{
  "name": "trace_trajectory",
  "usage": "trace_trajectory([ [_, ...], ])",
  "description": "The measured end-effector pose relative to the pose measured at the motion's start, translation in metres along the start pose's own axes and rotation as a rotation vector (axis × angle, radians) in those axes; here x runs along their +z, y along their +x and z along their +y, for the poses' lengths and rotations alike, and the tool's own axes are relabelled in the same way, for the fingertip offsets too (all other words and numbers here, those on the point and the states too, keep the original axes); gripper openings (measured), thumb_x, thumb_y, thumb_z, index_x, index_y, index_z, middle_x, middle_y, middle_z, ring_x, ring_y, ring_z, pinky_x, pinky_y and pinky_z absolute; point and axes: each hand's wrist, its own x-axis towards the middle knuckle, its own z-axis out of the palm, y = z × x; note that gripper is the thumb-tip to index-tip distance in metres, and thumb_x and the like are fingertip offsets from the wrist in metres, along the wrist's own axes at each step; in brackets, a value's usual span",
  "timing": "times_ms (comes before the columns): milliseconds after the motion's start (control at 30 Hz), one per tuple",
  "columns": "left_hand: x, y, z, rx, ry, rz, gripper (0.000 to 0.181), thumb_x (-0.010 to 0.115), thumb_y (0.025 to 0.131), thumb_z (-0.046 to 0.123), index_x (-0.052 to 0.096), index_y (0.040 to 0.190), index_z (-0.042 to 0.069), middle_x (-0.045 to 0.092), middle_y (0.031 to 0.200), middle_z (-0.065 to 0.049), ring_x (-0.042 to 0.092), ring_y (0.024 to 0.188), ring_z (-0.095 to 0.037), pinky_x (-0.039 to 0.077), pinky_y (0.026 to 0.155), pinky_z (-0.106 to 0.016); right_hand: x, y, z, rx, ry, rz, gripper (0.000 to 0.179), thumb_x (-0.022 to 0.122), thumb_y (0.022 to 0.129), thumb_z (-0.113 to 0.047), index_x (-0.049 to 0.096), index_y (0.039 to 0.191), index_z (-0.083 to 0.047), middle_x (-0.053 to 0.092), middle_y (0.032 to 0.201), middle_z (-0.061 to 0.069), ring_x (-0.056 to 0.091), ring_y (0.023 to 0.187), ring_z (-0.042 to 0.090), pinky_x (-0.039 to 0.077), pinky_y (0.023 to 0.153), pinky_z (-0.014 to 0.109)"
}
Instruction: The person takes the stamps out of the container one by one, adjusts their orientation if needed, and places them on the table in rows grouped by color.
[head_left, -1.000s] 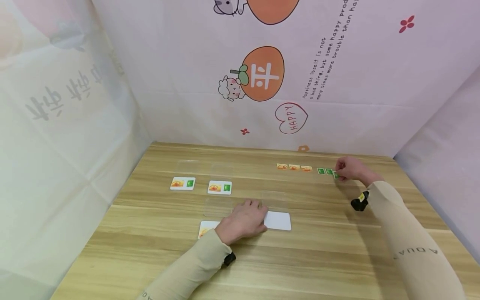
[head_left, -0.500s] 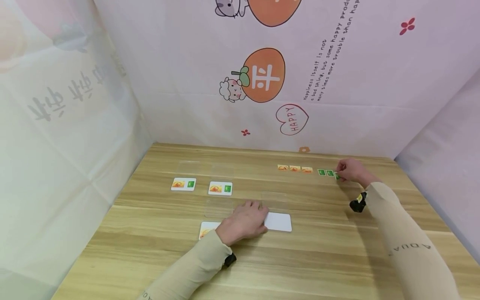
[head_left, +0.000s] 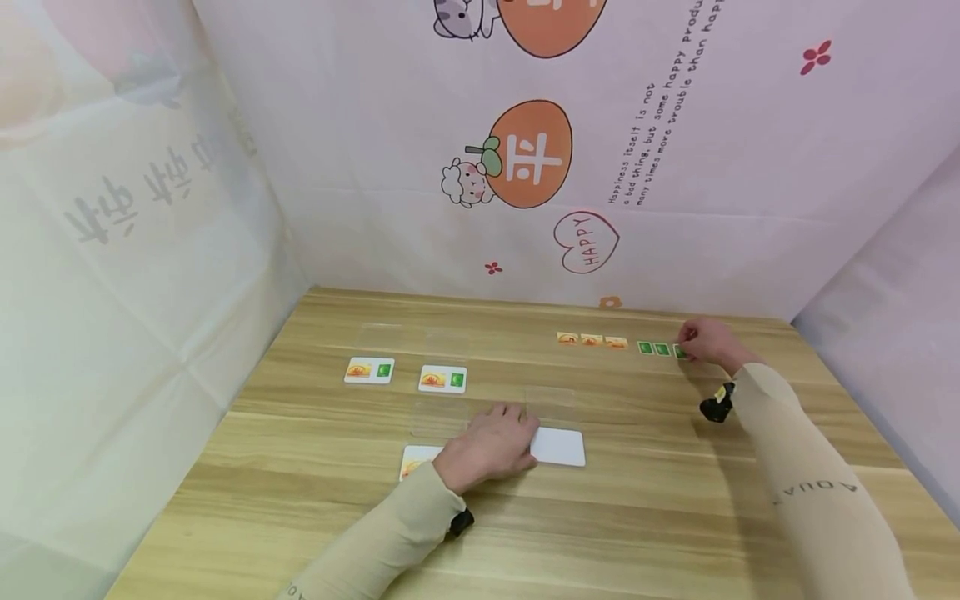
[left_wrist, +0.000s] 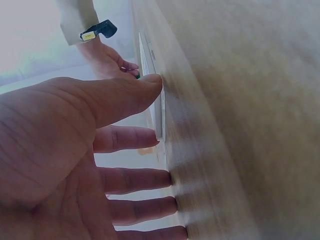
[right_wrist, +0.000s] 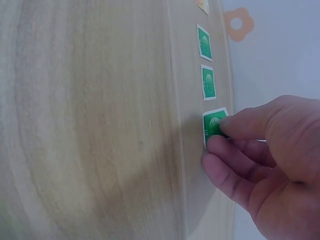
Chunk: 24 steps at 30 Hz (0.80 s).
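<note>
My right hand (head_left: 708, 342) pinches a green stamp (right_wrist: 212, 121) between thumb and fingertips at the far right of the table. That stamp is tilted at the end of a short row, beside two flat green stamps (right_wrist: 205, 43). My left hand (head_left: 495, 442) rests at the left end of a blank white card (head_left: 559, 447). Its thumb (left_wrist: 132, 97) and index fingertip touch the card's edge, the other fingers straight with their tips on the wood. Another white card (head_left: 417, 457) with an orange picture is partly hidden behind the left wrist.
Two white cards (head_left: 369, 371) bearing an orange and a green stamp each lie at the left. Three orange stamps (head_left: 592, 340) line the back, left of the green ones. Several clear plastic sleeves (head_left: 551, 404) lie about the table (head_left: 600, 533). A printed cloth (head_left: 375, 167) hangs behind.
The green stamp in my right fingers has shifted slightly right, away from its neighbours, and more of it shows. My left hand has stayed at the blank card.
</note>
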Motion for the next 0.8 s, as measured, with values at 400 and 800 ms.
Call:
trace_trajectory([
  [400, -0.0005, -0.0014, 0.0003, -0.001, 0.003, 0.004, 0.045, 0.062, 0.094, 0.045, 0.059, 0.127, 0.015, 0.059, 0.13, -0.006, 0.054, 0.123, -0.026, 0.051, 0.094, -0.04, 0.0007, 0.0083, 0.0078, 0.026, -0.024, 0.01, 0.013, 0.056, 0.086, -0.002, 0.06, 0.094, 0.008, 0.063, 0.086, 0.017, 0.06, 0.068, 0.019, 0.05, 0.059, 0.028],
  [800, 0.0009, -0.0013, 0.0008, 0.002, 0.021, 0.009, 0.046, 0.062, 0.094, 0.046, 0.059, 0.126, 0.014, 0.06, 0.128, -0.007, 0.055, 0.122, -0.026, 0.052, 0.093, -0.04, 0.0038, 0.006, 0.0041, 0.021, -0.013, 0.021, 0.017, 0.056, 0.087, -0.004, 0.062, 0.095, 0.009, 0.064, 0.073, 0.014, 0.058, 0.061, 0.018, 0.047, 0.056, 0.029],
])
